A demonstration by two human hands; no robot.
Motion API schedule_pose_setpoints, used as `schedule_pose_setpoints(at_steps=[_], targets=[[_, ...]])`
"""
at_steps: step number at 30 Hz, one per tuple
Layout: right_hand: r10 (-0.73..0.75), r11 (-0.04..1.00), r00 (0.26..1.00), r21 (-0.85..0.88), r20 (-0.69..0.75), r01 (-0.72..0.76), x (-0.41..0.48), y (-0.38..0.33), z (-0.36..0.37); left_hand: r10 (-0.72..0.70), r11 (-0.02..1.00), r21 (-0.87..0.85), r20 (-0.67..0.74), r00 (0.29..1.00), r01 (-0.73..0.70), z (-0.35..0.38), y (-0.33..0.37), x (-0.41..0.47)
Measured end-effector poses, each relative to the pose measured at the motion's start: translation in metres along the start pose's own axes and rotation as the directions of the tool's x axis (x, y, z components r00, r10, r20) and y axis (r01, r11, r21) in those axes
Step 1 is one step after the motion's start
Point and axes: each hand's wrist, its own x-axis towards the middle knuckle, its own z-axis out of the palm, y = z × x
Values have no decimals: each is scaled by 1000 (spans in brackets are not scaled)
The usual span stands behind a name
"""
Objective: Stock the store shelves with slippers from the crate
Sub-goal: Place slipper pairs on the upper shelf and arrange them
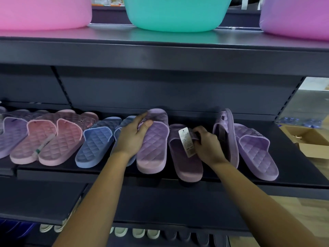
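A row of quilted slippers lies on the dark middle shelf (pixel 293 177). My left hand (pixel 132 134) grips the strap of a purple slipper (pixel 153 148) near the row's middle. My right hand (pixel 207 143) holds the strap of the darker purple slipper (pixel 185 163) beside it, which carries a white price tag (pixel 186 141). To the right, one purple slipper (pixel 226 134) stands on its edge against a flat one (pixel 256 154). Blue slippers (pixel 96 143) and pink slippers (pixel 58 138) lie to the left. The crate is not in view.
Above, a shelf holds a pink basin (pixel 42 11), a teal basin (pixel 176 13) and a purple basin (pixel 297 16). Pale and dark slippers (pixel 137 232) line a lower shelf. An open cardboard box (pixel 309 139) sits at the right on the floor.
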Motion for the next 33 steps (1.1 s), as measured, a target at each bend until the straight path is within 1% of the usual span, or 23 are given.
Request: schedule_pose_setpoints(at_steps=[1, 3, 5, 7, 10, 12, 14, 18, 21, 25, 28, 30, 31, 33], targets=[[30, 999, 999, -17, -17, -30, -1, 3, -3, 9, 1000, 11, 18, 1000, -9, 4, 0, 1], [81, 996, 996, -29, -44, -83, -3, 9, -8, 14, 994, 112, 31, 999, -18, 12, 0, 2], [96, 994, 992, -45, -79, -100, -5, 12, -12, 13, 968, 251, 10, 1000, -15, 20, 4, 1], [96, 993, 990, -57, -101, -102, -8, 13, -14, 30, 951, 309, 14, 999, -33, 31, 7, -2], [118, 992, 988, -35, -97, -122, -10, 13, -13, 7, 950, 312, 65, 998, -27, 48, 0, -8], [141, 990, 986, -13, -84, -143, -10, 15, -11, -1, 949, 314, 72, 997, -22, 53, -5, -11], [141, 990, 986, -17, -84, -143, -9, 18, -9, 42, 945, 321, 79, 996, -65, 55, -6, -10], [126, 991, 987, -20, -97, -129, -8, 16, -6, 177, 924, 320, 127, 976, -209, 51, -5, 0], [113, 994, 988, 11, -102, -112, -5, 8, -1, 238, 892, 371, 102, 966, -259, 44, -7, 8], [107, 994, 988, 14, -113, -106, 0, -2, 6, 284, 829, 477, 92, 954, -293, 41, -11, 17], [111, 994, 992, -16, -51, -112, 0, -4, 4, 287, 812, 512, 68, 955, -281, 44, -16, 17], [116, 993, 993, -40, 21, -115, -1, -7, -2, 300, 808, 518, 45, 953, -280, 47, -20, 15], [116, 993, 993, -36, 33, -114, -2, -9, -7, 306, 815, 507, 38, 951, -283, 48, -20, 16], [88, 996, 996, 17, 2, -88, -5, -16, -23, 326, 837, 458, 22, 945, -299, 51, -17, 18]])
